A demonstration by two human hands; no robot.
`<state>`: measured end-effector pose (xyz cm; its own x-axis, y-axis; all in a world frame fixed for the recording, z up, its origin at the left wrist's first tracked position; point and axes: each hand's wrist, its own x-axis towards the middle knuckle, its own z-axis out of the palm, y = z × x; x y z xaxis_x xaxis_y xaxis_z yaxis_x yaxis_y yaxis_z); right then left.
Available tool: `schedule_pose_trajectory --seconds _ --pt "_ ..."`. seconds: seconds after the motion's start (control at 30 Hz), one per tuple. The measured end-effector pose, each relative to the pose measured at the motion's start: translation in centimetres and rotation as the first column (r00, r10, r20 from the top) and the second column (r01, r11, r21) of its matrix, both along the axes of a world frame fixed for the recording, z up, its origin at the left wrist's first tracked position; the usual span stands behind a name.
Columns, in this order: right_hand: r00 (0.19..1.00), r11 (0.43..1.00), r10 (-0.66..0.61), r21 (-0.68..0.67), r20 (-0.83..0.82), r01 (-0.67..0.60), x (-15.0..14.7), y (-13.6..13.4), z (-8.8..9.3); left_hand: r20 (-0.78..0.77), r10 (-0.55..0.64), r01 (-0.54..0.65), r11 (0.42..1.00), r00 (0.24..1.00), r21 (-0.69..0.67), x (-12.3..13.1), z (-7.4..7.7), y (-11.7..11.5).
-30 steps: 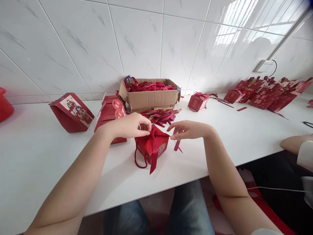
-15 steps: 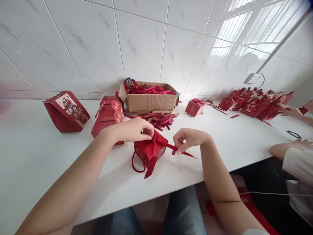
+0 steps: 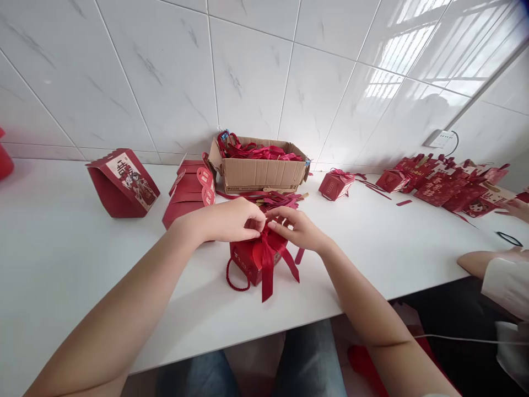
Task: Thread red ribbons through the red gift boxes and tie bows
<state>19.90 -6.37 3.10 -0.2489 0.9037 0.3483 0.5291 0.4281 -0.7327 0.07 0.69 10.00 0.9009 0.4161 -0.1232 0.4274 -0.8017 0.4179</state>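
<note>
1. Clearly, the red gift box (image 3: 248, 262) stands upright on the white table (image 3: 372, 248), near its front edge, with the brown carton (image 3: 264, 173) behind it.
2. The left hand (image 3: 243, 218) pinches the dark red ribbon (image 3: 268, 273) at the top of the box, thumb drawn against the fingers.
3. The right hand (image 3: 301, 227) is curled at the same spot, fingertips at the ribbon; whether it grips a strand I cannot tell.
4. The box looks like folded card, so probably light, though its contents are hidden. Its flat walls should bear a gentle hold but crease under a hard squeeze; steady it low on 2 opposite sides.
5. The ribbon seems soft, limp and slightly slippery, with 2 tails hanging down the front. Close to the knot, between thumb and 1 finger, is likely its surest hold.
6. The twisted cord handle (image 3: 237, 288) hangs slack beside the box's left wall; it looks flexible and probably suits lifting better than the ribbon does.
</note>
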Motion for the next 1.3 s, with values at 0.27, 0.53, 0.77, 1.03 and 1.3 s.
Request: schedule_pose_trajectory --seconds 0.27,0.53,0.77,1.03,1.3 --pt "0.992 0.997 0.063 0.040 -0.107 -0.059 0.2 -0.6 -1.7 -0.019 -0.010 0.010 1.000 1.000 0.002 -0.2 -0.2 0.1" --pt "0.985 0.937 0.078 0.326 0.156 -0.126 0.4 -1.8 -1.6 -0.083 0.015 -0.013 1.000 0.996 0.025 -0.8 -0.4 0.8" --pt "0.958 0.918 0.014 0.376 0.285 -0.125 0.3 -2.1 -1.7 -0.126 0.048 -0.047 0.999 0.991 0.016 -1.1 -0.4 1.0" --pt "0.987 0.946 0.022 0.317 0.157 -0.071 0.0 -2.1 -1.6 -0.164 0.119 -0.120 0.993 0.979 0.006 -1.0 0.5 0.3" --pt "0.993 0.916 0.024 0.396 0.116 -0.069 -0.3 -1.9 -2.1 -0.042 0.047 -0.050 0.997 0.998 -0.063 -0.6 0.3 0.6"
